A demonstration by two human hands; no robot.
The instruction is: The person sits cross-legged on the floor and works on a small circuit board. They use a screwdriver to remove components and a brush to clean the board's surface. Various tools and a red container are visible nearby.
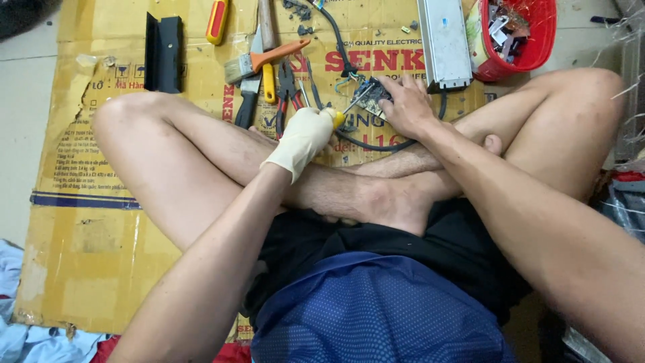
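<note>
On the flattened cardboard sheet (pixel 101 222), just beyond the person's crossed legs, lies a small circuit board (pixel 371 92). Bare, the right hand (pixel 406 107) presses down on that board, fingers spread and curled over its edge. Left of the board, the left hand (pixel 304 138), in a cream glove, is closed around a yellow-handled screwdriver (pixel 346 111) whose tip touches the board. A black cable (pixel 376 143) loops below the board. Farther left of the board lie pliers (pixel 287 91) and an orange-handled paintbrush (pixel 259 62); beyond it a grey metal box (pixel 443 42), with a red basket (pixel 531 37) to the right.
</note>
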